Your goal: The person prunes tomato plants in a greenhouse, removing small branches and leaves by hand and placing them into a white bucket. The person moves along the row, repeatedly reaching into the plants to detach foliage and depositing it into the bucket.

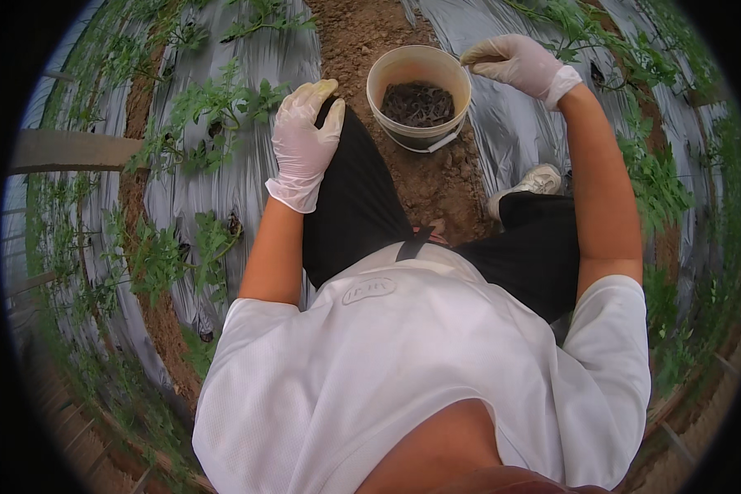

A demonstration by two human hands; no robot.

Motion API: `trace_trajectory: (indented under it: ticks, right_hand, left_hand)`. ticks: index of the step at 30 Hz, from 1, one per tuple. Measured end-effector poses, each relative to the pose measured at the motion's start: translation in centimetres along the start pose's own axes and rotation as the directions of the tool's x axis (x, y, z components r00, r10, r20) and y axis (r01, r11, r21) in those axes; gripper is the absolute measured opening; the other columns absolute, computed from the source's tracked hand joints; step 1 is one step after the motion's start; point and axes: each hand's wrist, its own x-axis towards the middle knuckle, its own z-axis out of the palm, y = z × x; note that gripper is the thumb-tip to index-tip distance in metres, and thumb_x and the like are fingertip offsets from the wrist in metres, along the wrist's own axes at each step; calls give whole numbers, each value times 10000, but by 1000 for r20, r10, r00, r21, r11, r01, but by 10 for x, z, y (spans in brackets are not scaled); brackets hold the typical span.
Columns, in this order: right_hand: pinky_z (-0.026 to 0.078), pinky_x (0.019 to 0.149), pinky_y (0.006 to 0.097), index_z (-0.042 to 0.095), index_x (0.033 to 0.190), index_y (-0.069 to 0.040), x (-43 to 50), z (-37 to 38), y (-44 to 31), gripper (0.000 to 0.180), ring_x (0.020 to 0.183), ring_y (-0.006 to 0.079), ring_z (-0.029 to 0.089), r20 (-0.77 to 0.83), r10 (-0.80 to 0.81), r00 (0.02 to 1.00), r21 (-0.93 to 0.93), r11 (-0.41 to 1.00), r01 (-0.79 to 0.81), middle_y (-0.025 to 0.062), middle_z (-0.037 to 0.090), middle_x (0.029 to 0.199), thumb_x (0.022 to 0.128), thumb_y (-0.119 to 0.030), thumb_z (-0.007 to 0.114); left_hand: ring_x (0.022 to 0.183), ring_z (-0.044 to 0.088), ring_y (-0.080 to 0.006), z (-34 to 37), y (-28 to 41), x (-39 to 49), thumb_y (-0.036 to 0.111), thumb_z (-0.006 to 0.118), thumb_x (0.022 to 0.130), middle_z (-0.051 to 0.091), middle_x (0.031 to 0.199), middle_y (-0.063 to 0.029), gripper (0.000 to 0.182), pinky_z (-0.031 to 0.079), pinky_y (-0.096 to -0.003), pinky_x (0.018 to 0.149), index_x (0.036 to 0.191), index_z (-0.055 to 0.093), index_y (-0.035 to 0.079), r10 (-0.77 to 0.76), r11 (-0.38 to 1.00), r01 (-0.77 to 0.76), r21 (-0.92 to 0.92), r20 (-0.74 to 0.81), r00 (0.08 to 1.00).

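Observation:
A white plastic bucket (pixel 375 102) with a wire handle stands on the bare soil path before me. Many small dark pieces (pixel 417 104) cover its bottom; what they are is too unclear to tell. My left hand (pixel 305 139), in a thin translucent glove, is by my left knee in black trousers (pixel 358 179), thumb apart from the fingers and nothing in it. Just right of the bucket's rim is my right hand (pixel 514 65), gloved too, its fingertips drawn towards the thumb. Whether something small sits between those fingertips cannot be made out.
Silver plastic mulch film (pixel 265 55) covers the beds on both sides. Leafy green plants (pixel 213 111) grow through holes in it, with more plants (pixel 645 179) at right. A light-coloured shoe (pixel 534 180) is right of the path (pixel 444 185). A flat beam (pixel 77 150) juts in at left.

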Motion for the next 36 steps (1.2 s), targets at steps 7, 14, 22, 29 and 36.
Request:
trace_trajectory:
  ticks: [7,14,22,29,36]
  right_hand:
    - [466,950,364,678,1135,-95,125,127,130,382,1103,291,614,283,485,827,-469,822,-322,151,661,1151,797,14,540]
    - [496,922,429,671,1171,-107,206,201,247,324,1138,334,600,262,648,716,-497,726,-475,155,608,1255,871,-94,549]
    - [539,804,379,721,1046,-49,221,221,265,239,1013,258,675,442,435,785,-778,622,93,117,708,1051,843,-126,622]
    - [544,697,421,713,916,-85,202,55,166,184,862,295,686,174,-56,983,-587,796,150,103,696,892,765,-176,657]
    - [520,715,413,642,966,-121,74,-38,141,207,850,299,649,-455,-361,814,-222,931,289,77,651,875,825,-272,626]
  left_hand:
    - [960,658,-204,-13,14,-2,-30,655,824,701,1030,-82,209,509,-291,861,1017,705,33,-89,930,75,-359,-21,996]
    - [869,665,-160,80,-9,42,-86,573,870,689,1043,-133,204,537,-260,781,1030,679,-18,-192,760,232,-607,130,973]
    - [848,690,-192,112,1,82,-117,601,805,708,976,-131,265,538,-273,773,1030,682,-4,-241,685,413,-600,349,906]
    - [871,644,-136,147,-4,121,116,682,858,650,1106,-112,652,511,-263,802,1431,387,17,-392,789,564,-245,506,768]
    - [630,621,-77,225,62,184,279,562,974,695,903,-44,335,465,-175,522,1186,614,24,-176,388,817,-426,836,519]
